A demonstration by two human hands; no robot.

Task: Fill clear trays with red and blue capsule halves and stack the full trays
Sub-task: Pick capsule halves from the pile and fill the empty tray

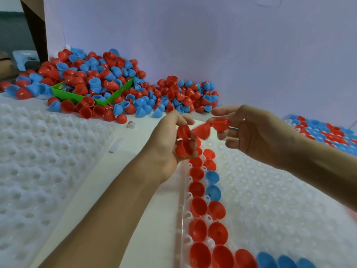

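Note:
My left hand point(164, 146) grips several red capsule halves point(184, 146) in its curled fingers above the far end of a clear tray point(270, 200). My right hand point(257, 132) pinches a red capsule half point(221, 124) between thumb and fingers; another red half point(201, 130) sits blurred between the two hands. The tray's left columns hold red halves point(198, 206) and a few blue halves point(212, 192), open sides up. A big loose pile of red and blue halves point(116, 82) lies at the back.
A green bin point(63, 93) sits half buried in the pile. A stack of empty clear trays point(38, 151) lies to the left. A filled tray point(324, 132) of red and blue halves lies at the far right. A white wall stands close behind.

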